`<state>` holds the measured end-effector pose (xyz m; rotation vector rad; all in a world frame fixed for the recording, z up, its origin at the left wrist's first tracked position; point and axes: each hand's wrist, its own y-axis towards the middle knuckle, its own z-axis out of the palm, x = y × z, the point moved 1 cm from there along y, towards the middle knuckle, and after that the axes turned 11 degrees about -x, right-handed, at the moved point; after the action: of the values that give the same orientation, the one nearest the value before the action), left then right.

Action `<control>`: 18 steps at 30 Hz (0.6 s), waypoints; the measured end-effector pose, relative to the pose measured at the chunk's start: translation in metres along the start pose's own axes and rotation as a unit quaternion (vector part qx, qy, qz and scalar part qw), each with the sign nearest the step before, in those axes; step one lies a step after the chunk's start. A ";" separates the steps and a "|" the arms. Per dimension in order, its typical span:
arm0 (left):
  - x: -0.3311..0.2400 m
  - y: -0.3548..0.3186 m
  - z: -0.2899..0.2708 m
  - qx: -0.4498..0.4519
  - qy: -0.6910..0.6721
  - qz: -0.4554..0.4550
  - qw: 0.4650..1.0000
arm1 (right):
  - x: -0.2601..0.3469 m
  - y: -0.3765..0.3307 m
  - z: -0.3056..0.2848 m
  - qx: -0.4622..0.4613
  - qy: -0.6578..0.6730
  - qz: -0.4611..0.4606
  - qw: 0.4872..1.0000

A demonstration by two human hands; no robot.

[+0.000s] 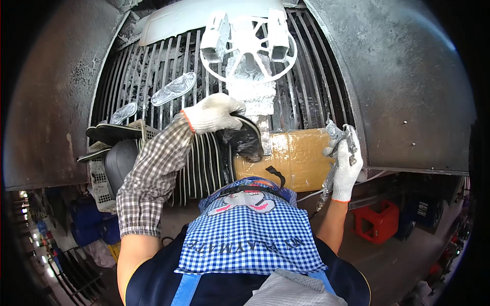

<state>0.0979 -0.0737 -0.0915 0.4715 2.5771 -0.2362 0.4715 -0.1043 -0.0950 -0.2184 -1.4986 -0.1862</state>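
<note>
My left hand (217, 112), in a white knit glove with an orange cuff, is closed on the upper end of a black shoe sole (246, 142) with a pale edge line. Part of that sole looks shiny, as if wrapped in film. At the right, my gloved right hand (349, 171) is wrapped round a paint-crusted spray gun (334, 135), its hose running down beside the wrist. Several black soles (196, 168) stand in a row under my left forearm. A white-coated round stand (250, 51) with two upright blocks rises beyond my hands.
Metal side walls flank a slatted grille (148, 66), where clear sole-shaped pieces (174, 88) lie. A taped cardboard box (293, 155) sits before me. A pale plastic basket (102, 181) holding more black soles is at left. A red plastic stool (376, 222) stands low at right.
</note>
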 end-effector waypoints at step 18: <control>0.027 0.050 -0.182 -0.413 -0.466 -0.024 0.782 | -0.003 0.005 -0.013 -0.027 -0.004 -0.028 0.999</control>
<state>0.0128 0.0266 0.0466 -0.0713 1.4729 0.5245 0.4853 -0.1029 -0.0986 -0.2204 -1.5093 -0.2713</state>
